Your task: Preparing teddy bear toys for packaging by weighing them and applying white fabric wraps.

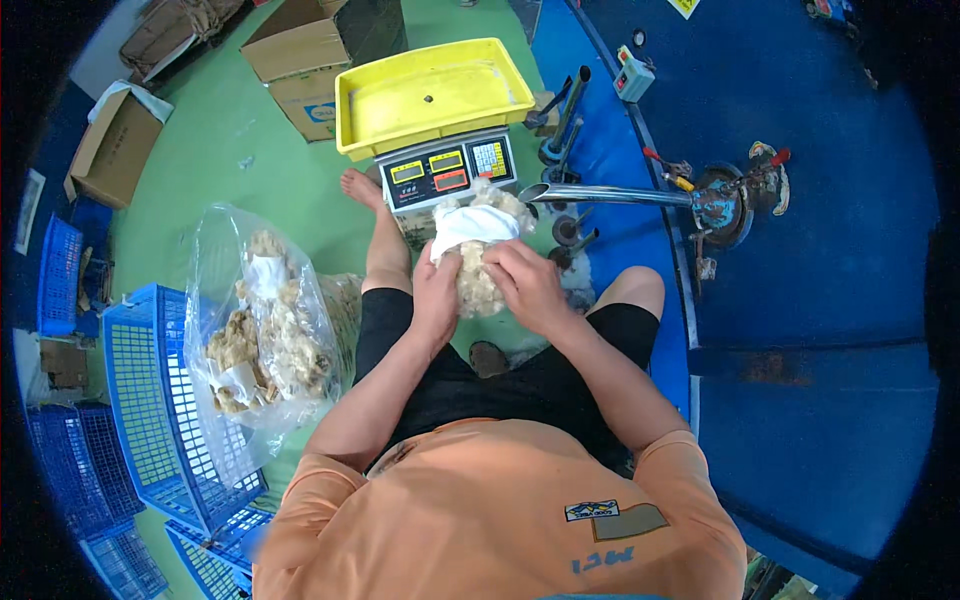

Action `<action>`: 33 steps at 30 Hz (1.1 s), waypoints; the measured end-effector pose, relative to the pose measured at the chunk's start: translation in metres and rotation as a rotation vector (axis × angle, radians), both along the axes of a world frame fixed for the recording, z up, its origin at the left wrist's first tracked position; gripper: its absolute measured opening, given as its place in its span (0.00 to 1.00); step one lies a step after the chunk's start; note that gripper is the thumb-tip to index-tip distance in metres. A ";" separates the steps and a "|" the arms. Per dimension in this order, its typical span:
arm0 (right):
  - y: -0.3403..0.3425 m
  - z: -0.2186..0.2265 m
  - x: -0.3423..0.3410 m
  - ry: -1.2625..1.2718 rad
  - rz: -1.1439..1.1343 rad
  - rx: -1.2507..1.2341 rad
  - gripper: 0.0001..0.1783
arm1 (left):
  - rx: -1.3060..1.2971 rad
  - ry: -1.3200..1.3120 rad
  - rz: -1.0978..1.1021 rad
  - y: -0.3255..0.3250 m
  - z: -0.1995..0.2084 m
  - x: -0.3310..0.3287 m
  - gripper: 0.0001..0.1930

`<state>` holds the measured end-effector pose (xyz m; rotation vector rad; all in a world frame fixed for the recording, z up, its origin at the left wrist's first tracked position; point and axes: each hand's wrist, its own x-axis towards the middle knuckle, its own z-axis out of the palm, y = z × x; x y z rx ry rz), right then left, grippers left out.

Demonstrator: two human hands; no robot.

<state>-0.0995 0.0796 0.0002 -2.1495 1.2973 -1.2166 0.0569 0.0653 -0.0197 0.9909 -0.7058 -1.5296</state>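
Fleece bundle [480, 283] sits pinched between left hand [437, 292] and right hand [532, 287], seemingly being adjusted; next move wants steadiness!

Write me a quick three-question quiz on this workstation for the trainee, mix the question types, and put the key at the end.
1. True or false: The yellow tray sits on top of the scale.

2. Multiple choice: What shows inside the clear plastic bag?
A) cardboard boxes
B) furry pieces
C) metal tubes

3. Fill in the blank: The left hand and the right hand hold a cream furry piece that has ____ cloth on it.

Key: 1. True. 2. B. 3. White.
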 end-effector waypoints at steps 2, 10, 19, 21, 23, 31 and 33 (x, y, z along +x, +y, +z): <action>0.001 0.000 0.001 -0.012 0.014 -0.020 0.06 | -0.006 0.010 -0.002 0.001 -0.002 0.000 0.18; 0.010 -0.010 0.008 -0.045 0.009 -0.043 0.06 | -0.019 0.061 -0.009 0.007 -0.005 0.003 0.20; 0.008 -0.006 -0.008 -0.057 0.049 0.266 0.05 | 0.063 0.185 -0.016 0.005 -0.006 0.009 0.20; 0.007 0.000 -0.009 -0.111 0.013 0.347 0.05 | 0.123 0.256 -0.018 0.006 -0.007 0.012 0.21; 0.008 0.000 -0.009 -0.212 -0.017 0.376 0.05 | 0.128 0.255 -0.022 0.007 -0.005 0.013 0.21; -0.011 -0.006 -0.017 -0.710 -0.366 0.389 0.02 | 0.103 0.195 -0.046 0.014 0.010 0.017 0.21; -0.001 0.002 -0.011 -0.580 -0.351 0.354 0.03 | 0.099 0.159 -0.037 0.013 0.009 0.018 0.20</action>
